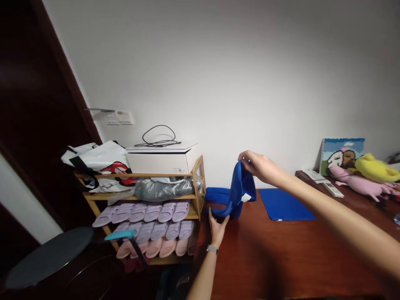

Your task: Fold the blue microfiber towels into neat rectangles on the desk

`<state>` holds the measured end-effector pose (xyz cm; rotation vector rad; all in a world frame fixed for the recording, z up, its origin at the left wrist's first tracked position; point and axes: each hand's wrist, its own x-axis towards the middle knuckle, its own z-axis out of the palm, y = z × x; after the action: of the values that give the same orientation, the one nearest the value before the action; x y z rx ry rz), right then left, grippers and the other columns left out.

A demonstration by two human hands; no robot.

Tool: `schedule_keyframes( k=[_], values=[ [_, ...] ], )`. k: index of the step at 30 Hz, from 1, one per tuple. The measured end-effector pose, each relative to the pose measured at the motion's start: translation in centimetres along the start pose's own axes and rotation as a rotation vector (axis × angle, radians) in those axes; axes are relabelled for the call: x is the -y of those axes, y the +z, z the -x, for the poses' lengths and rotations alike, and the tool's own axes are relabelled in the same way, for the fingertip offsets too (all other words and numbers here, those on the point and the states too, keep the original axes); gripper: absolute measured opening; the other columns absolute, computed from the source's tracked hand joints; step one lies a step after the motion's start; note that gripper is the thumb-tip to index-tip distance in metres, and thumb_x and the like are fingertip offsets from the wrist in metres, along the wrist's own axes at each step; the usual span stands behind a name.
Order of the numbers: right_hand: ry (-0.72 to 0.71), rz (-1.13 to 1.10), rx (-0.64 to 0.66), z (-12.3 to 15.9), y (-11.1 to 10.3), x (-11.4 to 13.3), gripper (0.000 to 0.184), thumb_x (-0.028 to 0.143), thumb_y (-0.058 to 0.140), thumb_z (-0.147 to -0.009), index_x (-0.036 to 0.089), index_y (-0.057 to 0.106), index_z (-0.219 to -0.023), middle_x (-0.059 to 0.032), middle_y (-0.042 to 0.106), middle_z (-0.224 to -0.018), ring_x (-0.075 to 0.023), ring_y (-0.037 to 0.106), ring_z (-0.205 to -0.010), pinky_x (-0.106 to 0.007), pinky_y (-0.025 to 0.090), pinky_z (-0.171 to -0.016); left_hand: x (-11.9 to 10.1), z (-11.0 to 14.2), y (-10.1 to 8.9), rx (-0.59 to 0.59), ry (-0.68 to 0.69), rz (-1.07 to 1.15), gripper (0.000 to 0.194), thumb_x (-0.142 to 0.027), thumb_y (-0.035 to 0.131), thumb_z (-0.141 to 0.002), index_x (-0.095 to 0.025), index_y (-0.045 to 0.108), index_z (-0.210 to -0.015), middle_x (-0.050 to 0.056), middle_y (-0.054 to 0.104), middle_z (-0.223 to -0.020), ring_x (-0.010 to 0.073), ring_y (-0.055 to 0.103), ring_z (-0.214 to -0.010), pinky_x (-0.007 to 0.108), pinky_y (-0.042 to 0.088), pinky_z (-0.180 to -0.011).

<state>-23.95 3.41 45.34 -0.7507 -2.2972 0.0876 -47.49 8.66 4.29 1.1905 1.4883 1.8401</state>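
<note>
A blue fabric piece with stiff, folded walls, like a soft storage box (236,187), stands partly raised at the left end of the brown table (300,254). A white label shows on its inner side. My right hand (258,166) pinches its upper edge from above, fingers closed on the cloth. Low at its near edge, my left hand (218,230) grips the rim with thumb and fingers set apart; the fingertips are partly hidden. A grey band is on the left wrist. To the right, a flat blue fabric panel (286,204) lies on the table.
A wooden rack (200,187) left of the table holds several purple slippers (139,212), pink slippers, a white box (156,161) with a black cable, and a white bag (100,156). At right are plush toys (359,183) and a picture (342,154). A dark stool (50,256) stands lower left.
</note>
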Motion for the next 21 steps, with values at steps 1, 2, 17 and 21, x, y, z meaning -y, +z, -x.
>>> schedule_keyframes(
  k=[1, 2, 17, 21],
  values=[
    [-0.027, 0.017, -0.018, 0.7, -0.9, 0.5, 0.03, 0.032, 0.04, -0.102, 0.022, 0.06, -0.123, -0.0049, 0.07, -0.096, -0.015, 0.06, -0.068, -0.031, 0.047, -0.068, -1.3, -0.1, 0.2, -0.028, 0.038, 0.011, 0.101, -0.052, 0.081, -0.076, -0.02, 0.031, -0.158, 0.02, 0.048, -0.157, 0.0331, 0.05, -0.144, 0.045, 0.041, -0.118],
    [-0.053, 0.039, -0.031, 1.5, -1.9, 0.9, 0.031, 0.03, 0.04, -0.102, 0.023, 0.06, -0.124, -0.0065, 0.07, -0.102, -0.0161, 0.062, -0.073, -0.032, 0.049, -0.071, -2.5, -0.3, 0.2, -0.033, 0.067, -0.003, 0.091, -0.051, 0.08, -0.077, -0.02, 0.04, -0.153, 0.018, 0.051, -0.155, 0.0327, 0.049, -0.145, 0.045, 0.04, -0.119],
    [0.507, -0.09, -0.349, 16.2, -8.9, -7.1, 0.025, 0.047, 0.059, -0.087, 0.023, 0.067, -0.085, 0.0001, 0.07, -0.075, -0.018, 0.062, -0.068, -0.028, 0.047, -0.063, -15.8, -3.6, -7.0, 0.55, 0.09, -0.259, 0.015, -0.033, 0.073, -0.07, -0.022, 0.065, -0.076, 0.0, 0.069, -0.076, 0.0219, 0.066, -0.079, 0.032, 0.053, -0.076],
    [0.668, -0.421, -0.336, 16.0, -5.8, -8.1, 0.025, 0.047, 0.059, -0.083, 0.023, 0.06, -0.075, 0.0012, 0.064, -0.068, -0.0175, 0.059, -0.065, -0.028, 0.048, -0.059, -17.2, -1.5, -1.3, 0.344, 0.142, -0.308, 0.028, -0.031, 0.076, -0.068, -0.024, 0.067, -0.094, 0.005, 0.07, -0.097, 0.0255, 0.066, -0.099, 0.04, 0.052, -0.096]
  ],
)
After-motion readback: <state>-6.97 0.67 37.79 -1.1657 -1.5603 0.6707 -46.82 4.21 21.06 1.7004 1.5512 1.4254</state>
